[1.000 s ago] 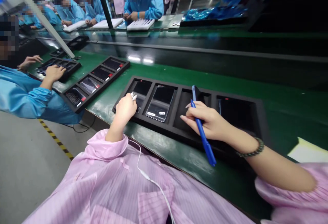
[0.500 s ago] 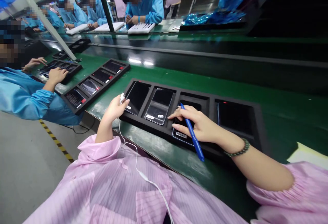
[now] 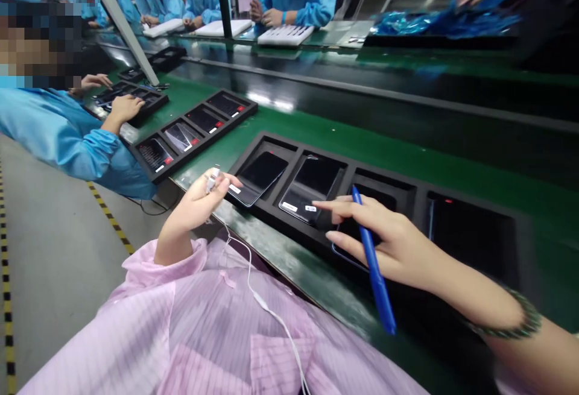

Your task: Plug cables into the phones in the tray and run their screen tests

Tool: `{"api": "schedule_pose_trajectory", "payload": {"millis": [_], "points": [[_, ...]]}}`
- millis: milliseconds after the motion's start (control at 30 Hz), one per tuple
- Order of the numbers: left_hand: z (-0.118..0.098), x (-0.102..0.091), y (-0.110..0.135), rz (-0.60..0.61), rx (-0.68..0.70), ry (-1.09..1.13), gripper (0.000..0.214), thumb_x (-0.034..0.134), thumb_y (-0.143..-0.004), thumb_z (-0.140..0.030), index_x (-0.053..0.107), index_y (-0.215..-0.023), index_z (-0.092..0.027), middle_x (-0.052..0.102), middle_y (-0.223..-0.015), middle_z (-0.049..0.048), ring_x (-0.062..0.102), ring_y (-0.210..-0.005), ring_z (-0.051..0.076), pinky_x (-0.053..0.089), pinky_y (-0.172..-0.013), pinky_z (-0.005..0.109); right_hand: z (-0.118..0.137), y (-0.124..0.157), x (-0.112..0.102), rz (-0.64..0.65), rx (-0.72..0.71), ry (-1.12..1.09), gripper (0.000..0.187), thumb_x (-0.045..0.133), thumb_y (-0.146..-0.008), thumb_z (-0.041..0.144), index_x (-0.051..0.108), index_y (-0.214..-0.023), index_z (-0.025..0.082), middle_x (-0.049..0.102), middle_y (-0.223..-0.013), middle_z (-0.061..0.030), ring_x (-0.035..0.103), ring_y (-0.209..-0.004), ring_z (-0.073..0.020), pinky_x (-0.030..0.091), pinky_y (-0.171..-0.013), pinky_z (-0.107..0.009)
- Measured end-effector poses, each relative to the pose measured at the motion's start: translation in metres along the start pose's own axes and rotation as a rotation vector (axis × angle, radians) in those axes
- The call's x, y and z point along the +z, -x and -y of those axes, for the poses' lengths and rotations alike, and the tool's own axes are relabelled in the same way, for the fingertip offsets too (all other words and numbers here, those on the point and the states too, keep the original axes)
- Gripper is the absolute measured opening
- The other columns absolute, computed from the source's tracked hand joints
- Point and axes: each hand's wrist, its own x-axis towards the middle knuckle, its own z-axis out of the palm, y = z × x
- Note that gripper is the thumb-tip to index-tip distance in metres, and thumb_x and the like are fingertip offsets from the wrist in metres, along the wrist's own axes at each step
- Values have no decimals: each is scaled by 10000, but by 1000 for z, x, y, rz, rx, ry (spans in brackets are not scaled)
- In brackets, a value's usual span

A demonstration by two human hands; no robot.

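A black foam tray (image 3: 384,179) with several slots lies on the green belt in front of me. Dark phones rest in its slots, one (image 3: 259,177) at the left end and one (image 3: 310,189) beside it. My left hand (image 3: 199,202) pinches a white cable plug (image 3: 211,179) at the tray's left corner, next to the leftmost phone. My right hand (image 3: 393,241) grips a blue pen (image 3: 373,265), its fingers stretched over the third slot and touching the phone there (image 3: 350,244). The white cable (image 3: 266,307) trails down over my pink coat.
A second black tray (image 3: 194,129) of phones lies to the left on the belt. A person in a blue coat (image 3: 67,135) works at a further tray. More people in blue sit across the line with white trays (image 3: 284,34). Grey floor with yellow-black tape lies left.
My left hand drew back from the first slot to the tray's corner with the plug. My right hand laid the raised phone down into the third slot. The view shifted left.
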Motion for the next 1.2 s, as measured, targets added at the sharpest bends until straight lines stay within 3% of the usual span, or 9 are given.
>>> {"api": "schedule_pose_trajectory", "payload": {"millis": [133,267,433,533,600,733,867,1000,1200], "points": [[-11,19,9,390,48,498,540,717,-817,-621,377,-778,-203,590,-855,9,207,-385,-26,121,-384,191,29,-41,13,162,88,-181,413,590,-948,566,630,-1158,213,707,-999,-83,676,-845,-198,543,-745,-322],[-15,39,11,475,40,704,540,748,-820,-566,345,-770,-211,474,-713,-58,178,-364,-29,140,-348,168,40,-78,52,330,169,-497,472,685,-847,639,665,-1010,196,666,-840,-15,618,-707,-146,504,-664,-269],[-16,29,7,381,28,722,484,799,-798,-481,401,-845,-210,594,-831,-31,196,-368,-34,142,-355,171,38,-86,74,372,277,-680,509,574,-893,663,633,-824,162,556,-620,13,511,-550,-110,411,-538,-245],[-1,17,3,303,-13,578,518,811,-776,-523,495,-1031,-202,669,-941,19,211,-379,-25,146,-372,197,26,-82,58,324,272,-467,509,474,-955,591,596,-707,164,509,-560,12,459,-513,-99,345,-519,-245],[17,13,2,241,-61,481,611,791,-752,-615,519,-1097,-191,679,-946,31,219,-376,-14,154,-372,208,13,-82,44,255,286,-237,425,455,-976,495,661,-795,172,585,-615,-11,513,-545,-124,358,-541,-260],[53,19,9,149,-152,306,655,624,-750,-816,531,-829,-173,558,-581,-44,241,-361,21,161,-386,206,-16,-91,41,103,215,163,334,432,-997,382,713,-984,201,672,-734,-55,626,-691,-201,508,-808,-392],[69,26,13,187,-191,173,669,560,-760,-844,512,-681,-181,409,-394,-68,279,-371,53,178,-406,208,-41,-99,68,148,-23,116,344,393,-1024,336,705,-1045,192,730,-988,-94,677,-1014,-253,341,-1166,-592],[71,27,7,114,-217,170,668,578,-732,-850,462,-638,-199,354,-361,-85,234,-353,45,164,-405,211,-57,-99,87,177,-38,21,351,381,-1031,333,689,-1129,195,720,-1167,-102,668,-1127,-248,360,-1191,-568],[69,26,-1,114,-239,167,662,625,-721,-825,438,-604,-201,319,-381,-89,237,-361,40,148,-406,206,-58,-98,84,193,-61,52,386,343,-1048,351,681,-1102,173,727,-1119,-113,685,-1051,-244,402,-1170,-551]]}}
